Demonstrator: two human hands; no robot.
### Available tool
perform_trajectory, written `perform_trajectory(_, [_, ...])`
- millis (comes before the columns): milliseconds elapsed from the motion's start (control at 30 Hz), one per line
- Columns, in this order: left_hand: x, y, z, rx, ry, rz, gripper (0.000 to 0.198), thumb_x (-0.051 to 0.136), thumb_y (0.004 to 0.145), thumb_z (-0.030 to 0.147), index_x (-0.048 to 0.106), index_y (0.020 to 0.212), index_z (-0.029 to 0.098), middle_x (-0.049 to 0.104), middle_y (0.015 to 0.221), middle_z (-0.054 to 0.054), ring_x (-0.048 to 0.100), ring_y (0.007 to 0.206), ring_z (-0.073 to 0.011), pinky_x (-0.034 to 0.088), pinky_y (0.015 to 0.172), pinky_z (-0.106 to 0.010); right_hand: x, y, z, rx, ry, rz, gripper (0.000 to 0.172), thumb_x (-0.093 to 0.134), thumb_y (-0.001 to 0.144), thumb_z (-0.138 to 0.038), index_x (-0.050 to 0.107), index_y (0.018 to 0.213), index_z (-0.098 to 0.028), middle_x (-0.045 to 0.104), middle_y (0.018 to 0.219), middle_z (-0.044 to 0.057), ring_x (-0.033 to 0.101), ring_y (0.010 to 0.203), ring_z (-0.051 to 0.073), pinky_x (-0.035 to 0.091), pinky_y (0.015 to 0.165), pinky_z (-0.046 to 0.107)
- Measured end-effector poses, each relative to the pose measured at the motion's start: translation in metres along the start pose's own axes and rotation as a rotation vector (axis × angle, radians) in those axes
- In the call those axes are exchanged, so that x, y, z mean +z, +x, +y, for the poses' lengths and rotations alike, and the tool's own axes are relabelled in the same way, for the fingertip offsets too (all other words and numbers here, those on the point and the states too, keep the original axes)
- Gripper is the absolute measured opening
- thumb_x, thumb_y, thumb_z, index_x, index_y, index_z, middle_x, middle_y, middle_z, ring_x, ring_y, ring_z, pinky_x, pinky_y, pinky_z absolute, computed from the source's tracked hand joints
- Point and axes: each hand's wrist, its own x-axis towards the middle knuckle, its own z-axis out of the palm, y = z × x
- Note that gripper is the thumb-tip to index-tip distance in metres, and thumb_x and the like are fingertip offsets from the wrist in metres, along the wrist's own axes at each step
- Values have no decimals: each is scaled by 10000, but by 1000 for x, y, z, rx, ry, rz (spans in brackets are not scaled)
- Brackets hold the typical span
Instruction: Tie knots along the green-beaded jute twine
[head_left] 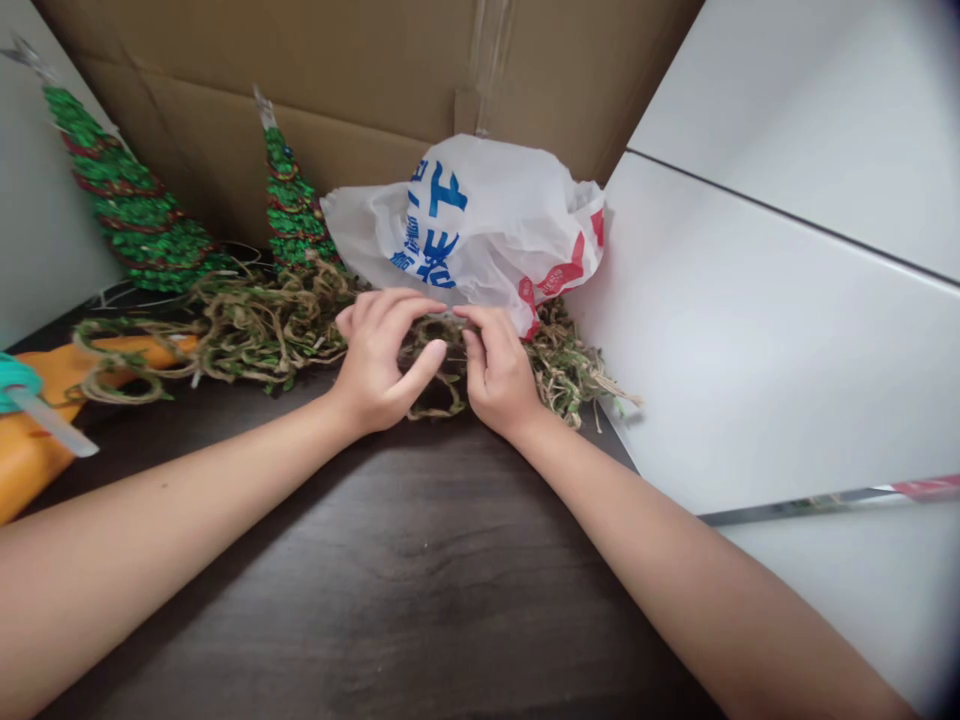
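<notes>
twine: rough brown jute-like strands with small green leaf shapes, a leafy twine garland (277,325) lying in loose loops and tangles on the dark wood-grain surface (420,580). main heap at left; more loops show between the hands and at right, where pale ends fray outward. whether it is all one length: cannot tell.

left hand (375,360): fingers loosely curved, thumb standing apart from them, released. right hand (501,375): also released, index bent inward, thumb separate. the pair arch around the middle loops, index tips near each other. contact of the hidden undersides with the twine: cannot tell.

just beyond the hands: thin white plastic bag (487,200), crumpled and translucent, with blue and red printing; it covers part of the garland's far side.

far left: two cone-shaped christmas trees (296,205), shiny green tinsel wound with reddish trim, silvery toppers. behind the bag, a brown cardboard panel (300,60), creased and taped. right: smooth white panels (750,350) with a dark seam; a narrow strip (795,508), red at its right end.

near left: smooth orange object (34,450) with a teal piece (19,380) and translucent stick (56,422); garland loops overlap its narrow part.
</notes>
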Motion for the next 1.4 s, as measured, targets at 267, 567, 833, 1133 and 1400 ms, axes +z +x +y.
perform_trajectory(267, [10, 2, -9, 66, 12, -26, 268, 595, 1074, 388, 821, 1093, 245, 843, 1045, -77, 714, 1111, -316, 413, 1016, -522, 4, -2, 3, -66, -6, 80, 347, 354, 1160, -302, 654, 1322, -234, 770, 1205, 105, 731, 1102, 240, 593, 1004, 430])
perform_trajectory(567, [10, 2, -7, 48, 56, 6, 219, 610, 1064, 297, 821, 1030, 255, 850, 1022, -63, 731, 1105, -308, 406, 1005, -518, 5, -3, 8, 50, -21, 55, 342, 377, 1132, -260, 691, 1262, -223, 726, 1148, 125, 698, 1108, 268, 586, 1029, 461])
perform_trajectory(833, [9, 2, -8, 23, 62, -35, 209, 652, 1013, 350, 810, 951, 228, 851, 992, -74, 770, 1082, -326, 425, 1030, -535, 5, -1, 4, -22, -5, 71, 299, 396, 1137, -275, 684, 1164, -203, 704, 1117, 122, 684, 1067, 242, 575, 975, 411])
perform_trajectory(1133, [8, 7, -10, -93, 0, 16, 187, 700, 969, 349, 821, 884, 235, 857, 969, -61, 798, 1006, -302, 514, 1041, -516, -1, -2, -4, 32, -255, -19, 278, 550, 1126, -365, 793, 1153, -232, 760, 1082, 92, 679, 1073, 260, 484, 952, 421])
perform_trajectory(1400, [10, 6, -12, -77, -184, 6, 202, 704, 943, 355, 823, 848, 223, 849, 951, -69, 795, 935, -263, 609, 935, -426, -1, -2, -2, 56, -286, -111, 234, 599, 1110, -285, 825, 1160, -247, 796, 1077, 62, 690, 1069, 250, 423, 930, 406])
